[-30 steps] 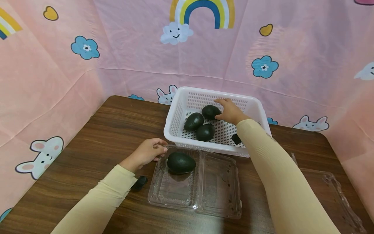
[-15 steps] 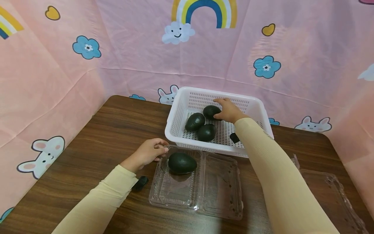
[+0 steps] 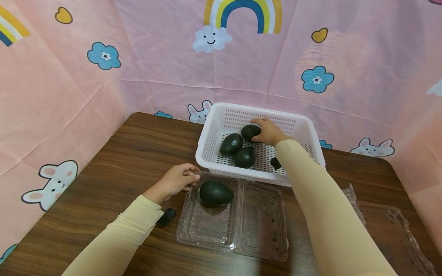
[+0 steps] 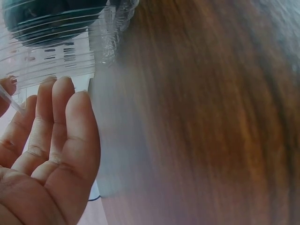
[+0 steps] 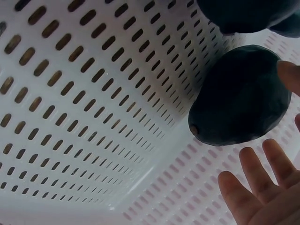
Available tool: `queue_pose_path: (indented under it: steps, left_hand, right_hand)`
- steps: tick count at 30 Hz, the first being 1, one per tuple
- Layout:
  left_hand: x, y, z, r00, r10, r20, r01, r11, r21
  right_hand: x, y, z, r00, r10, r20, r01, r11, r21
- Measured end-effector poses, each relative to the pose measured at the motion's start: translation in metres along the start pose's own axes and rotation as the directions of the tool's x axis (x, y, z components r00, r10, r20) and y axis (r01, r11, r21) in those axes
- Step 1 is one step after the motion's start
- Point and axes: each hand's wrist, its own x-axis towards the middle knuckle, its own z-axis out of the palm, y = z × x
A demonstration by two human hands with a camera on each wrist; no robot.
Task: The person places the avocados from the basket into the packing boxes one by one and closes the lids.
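Note:
My right hand (image 3: 269, 131) reaches into a white slotted basket (image 3: 241, 171), at the right end of the rearmost dark green avocado (image 3: 250, 132). In the right wrist view the thumb (image 5: 289, 75) overlaps that avocado (image 5: 239, 98), while several fairly straight fingers lie spread below it. Two more avocados, one to the left (image 3: 231, 144) and one in front (image 3: 245, 157), lie beside it. My left hand (image 3: 177, 178) pinches the back left rim of an opened clear plastic clamshell (image 3: 207, 230). One avocado (image 3: 216, 194) lies on its side in the clamshell's left half.
The clamshell's lid half (image 3: 262, 222) lies flat to the right. More clear plastic packaging (image 3: 386, 226) sits at the table's right side, partly behind my right sleeve. A pink printed cloth (image 3: 165, 50) hangs behind and beside the wooden table (image 3: 145, 145).
My right hand has edged left, farther over the rear avocado. The left hand keeps its place at the clamshell rim, and the whole head view has shifted slightly.

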Motion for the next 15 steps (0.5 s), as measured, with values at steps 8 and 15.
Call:
queue_pose_path:
  steps: [8, 15]
  left_hand:
    - [-0.0003, 0.0014, -0.0006, 1.0, -0.004, 0.0, 0.004, 1.0, 0.001]
    - [0.0004, 0.0012, -0.0005, 1.0, -0.004, -0.005, 0.004, 1.0, 0.0]
  right_hand:
    - [0.0035, -0.0019, 0.0026, 0.999, 0.004, 0.045, -0.002, 1.0, -0.031]
    - [0.0047, -0.0024, 0.0038, 0.998, 0.001, 0.059, 0.003, 0.998, -0.064]
